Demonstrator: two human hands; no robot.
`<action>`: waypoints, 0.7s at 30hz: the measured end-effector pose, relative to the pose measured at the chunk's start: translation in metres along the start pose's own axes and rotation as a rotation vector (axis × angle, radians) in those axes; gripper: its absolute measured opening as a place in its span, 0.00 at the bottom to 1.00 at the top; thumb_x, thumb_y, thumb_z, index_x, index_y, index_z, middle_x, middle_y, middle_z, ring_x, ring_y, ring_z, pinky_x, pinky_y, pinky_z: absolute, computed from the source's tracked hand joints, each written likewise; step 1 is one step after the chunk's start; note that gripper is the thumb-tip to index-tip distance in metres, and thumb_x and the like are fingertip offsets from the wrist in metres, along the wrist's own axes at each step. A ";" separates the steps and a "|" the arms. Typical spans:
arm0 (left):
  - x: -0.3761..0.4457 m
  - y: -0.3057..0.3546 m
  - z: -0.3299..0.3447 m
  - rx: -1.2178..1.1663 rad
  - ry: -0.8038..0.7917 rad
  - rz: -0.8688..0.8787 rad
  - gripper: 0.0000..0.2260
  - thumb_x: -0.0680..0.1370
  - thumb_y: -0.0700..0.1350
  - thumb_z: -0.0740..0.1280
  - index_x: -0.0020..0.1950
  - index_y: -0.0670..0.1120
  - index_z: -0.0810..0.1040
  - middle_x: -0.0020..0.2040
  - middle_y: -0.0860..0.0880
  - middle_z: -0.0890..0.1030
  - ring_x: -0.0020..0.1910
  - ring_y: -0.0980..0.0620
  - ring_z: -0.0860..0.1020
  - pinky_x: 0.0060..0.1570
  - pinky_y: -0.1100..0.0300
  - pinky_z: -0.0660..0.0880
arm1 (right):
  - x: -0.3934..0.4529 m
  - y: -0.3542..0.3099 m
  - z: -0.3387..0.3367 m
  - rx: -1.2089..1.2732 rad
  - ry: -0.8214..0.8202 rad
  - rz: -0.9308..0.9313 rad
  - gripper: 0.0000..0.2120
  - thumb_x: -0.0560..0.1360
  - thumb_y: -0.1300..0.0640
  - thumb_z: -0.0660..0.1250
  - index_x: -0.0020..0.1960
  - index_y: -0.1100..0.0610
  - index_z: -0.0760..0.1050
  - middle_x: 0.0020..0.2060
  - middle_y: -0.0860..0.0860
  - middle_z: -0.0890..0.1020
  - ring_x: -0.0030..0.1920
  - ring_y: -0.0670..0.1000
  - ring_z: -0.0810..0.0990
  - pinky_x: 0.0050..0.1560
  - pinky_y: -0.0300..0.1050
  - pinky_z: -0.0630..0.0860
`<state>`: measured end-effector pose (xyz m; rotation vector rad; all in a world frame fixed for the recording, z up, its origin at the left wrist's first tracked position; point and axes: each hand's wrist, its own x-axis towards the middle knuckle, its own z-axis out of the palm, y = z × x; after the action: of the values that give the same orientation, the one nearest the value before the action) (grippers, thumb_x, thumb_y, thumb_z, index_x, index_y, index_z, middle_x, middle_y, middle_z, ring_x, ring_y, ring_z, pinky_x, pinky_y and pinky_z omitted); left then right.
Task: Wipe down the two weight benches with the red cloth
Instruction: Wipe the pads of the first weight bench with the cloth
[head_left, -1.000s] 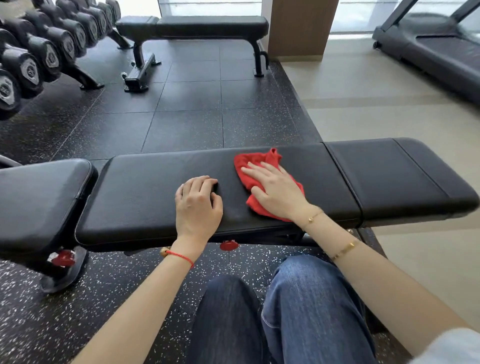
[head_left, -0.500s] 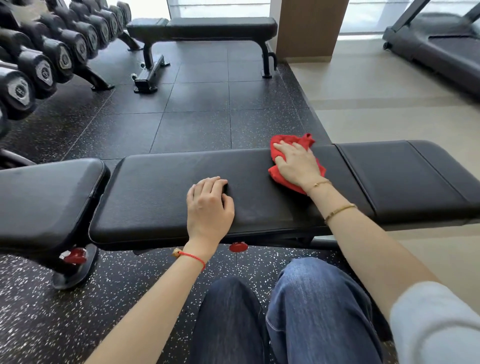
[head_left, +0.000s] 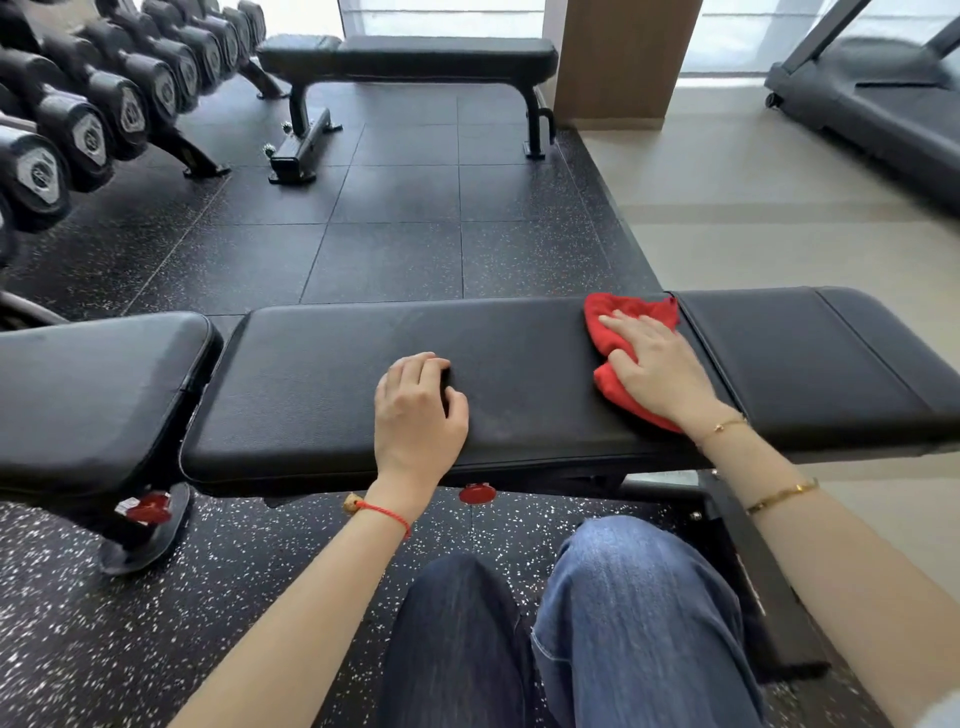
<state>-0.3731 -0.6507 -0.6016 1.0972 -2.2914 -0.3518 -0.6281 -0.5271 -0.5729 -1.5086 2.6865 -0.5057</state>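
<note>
Head view: the near weight bench (head_left: 519, 374) spans the middle of the frame from left to right, its black padded surface divided into three cushions. The red cloth (head_left: 618, 358) lies bunched on the right end of the centre cushion, just beside the seam to the right-hand cushion. The right hand (head_left: 660, 369) rests flat on the cloth, fingers (head_left: 621, 325) extended and spread, pressing it against the surface without curling round it. The left hand (head_left: 418, 410) rests on the centre cushion, centre of the frame, well apart from the cloth; its fingers are curled under, knuckles up, holding nothing. A red string bracelet (head_left: 387, 514) sits on the left wrist. The second weight bench (head_left: 415, 54) stands at the upper centre of the frame on the dark tiled floor (head_left: 395, 208). A rack of dumbbells (head_left: 88, 119) occupies the upper left. A treadmill (head_left: 878, 104) occupies the upper right. Denim-clad knees (head_left: 571, 623) appear at the lower centre.
</note>
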 end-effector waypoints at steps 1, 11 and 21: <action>0.000 0.000 0.000 0.004 0.000 0.002 0.14 0.77 0.43 0.64 0.62 0.43 0.78 0.62 0.47 0.79 0.65 0.48 0.73 0.69 0.51 0.68 | 0.011 0.005 -0.001 -0.008 0.006 0.047 0.23 0.79 0.55 0.59 0.73 0.52 0.67 0.74 0.51 0.67 0.74 0.54 0.63 0.76 0.52 0.54; 0.001 0.003 -0.001 0.015 0.006 -0.016 0.14 0.76 0.43 0.65 0.61 0.44 0.79 0.61 0.47 0.79 0.64 0.47 0.73 0.68 0.51 0.67 | 0.030 -0.095 0.030 -0.011 -0.091 -0.242 0.23 0.78 0.53 0.59 0.74 0.50 0.66 0.74 0.48 0.67 0.74 0.52 0.63 0.75 0.48 0.53; -0.001 0.000 -0.001 -0.005 0.007 0.009 0.14 0.77 0.43 0.65 0.61 0.43 0.78 0.61 0.46 0.79 0.64 0.47 0.73 0.68 0.52 0.69 | -0.050 -0.011 -0.002 0.021 0.017 -0.095 0.24 0.77 0.56 0.62 0.72 0.50 0.69 0.73 0.49 0.70 0.74 0.53 0.65 0.76 0.52 0.56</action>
<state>-0.3721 -0.6501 -0.6014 1.0836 -2.2873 -0.3489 -0.5923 -0.4900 -0.5747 -1.6395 2.6232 -0.5516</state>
